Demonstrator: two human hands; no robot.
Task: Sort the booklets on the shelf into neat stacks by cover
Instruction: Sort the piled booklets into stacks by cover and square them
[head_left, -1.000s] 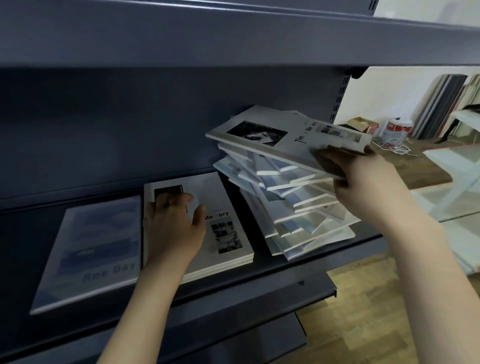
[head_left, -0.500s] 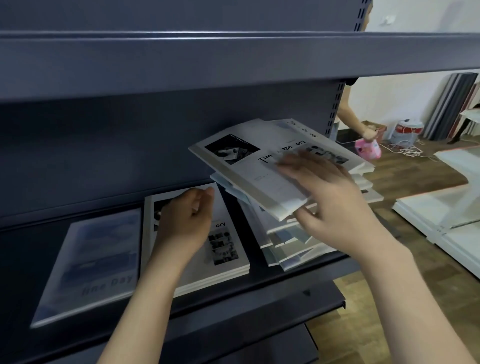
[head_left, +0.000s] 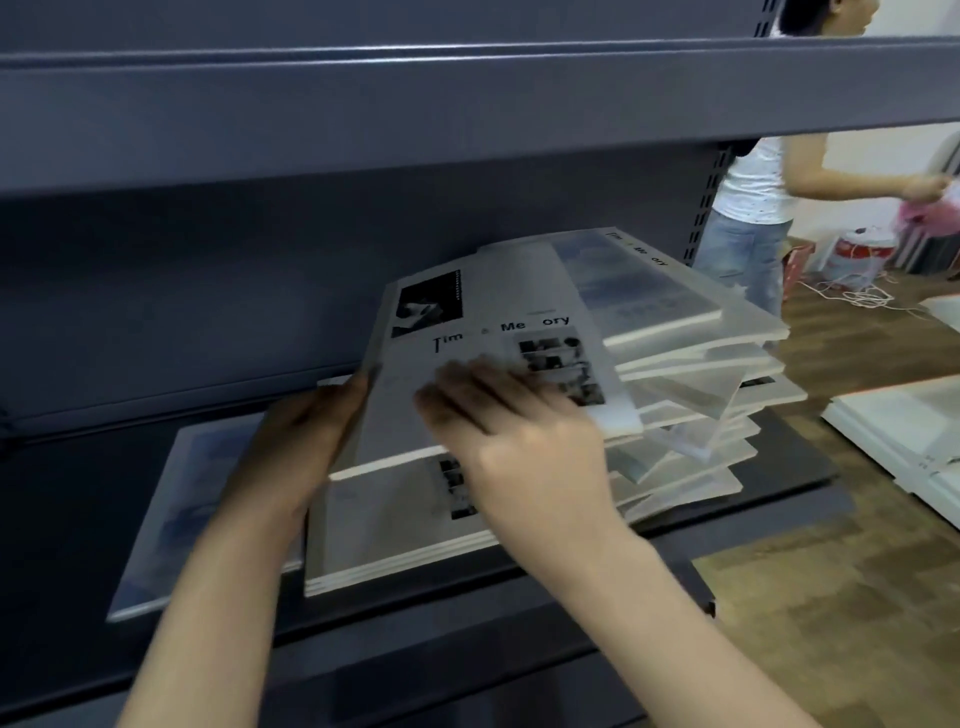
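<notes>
Held booklet (head_left: 498, 364): grey-white cover, black photo at its upper left, lettering "Tim & Memory", a strip of small dark pictures; tilted over the neat stack.
Right hand (head_left: 524, 447): fingers spread flat on that cover, pressing, not curled.
Left hand (head_left: 306, 441): at 9 o'clock of the booklet, thumb and fingers pinching its left edge.
Neat stack (head_left: 415, 540): same cover, middle of the shelf (head_left: 597, 587).
Messy pile (head_left: 701, 395): fanned booklets at 3 o'clock.
Blue booklet (head_left: 171, 519): flat at 9 o'clock.
</notes>
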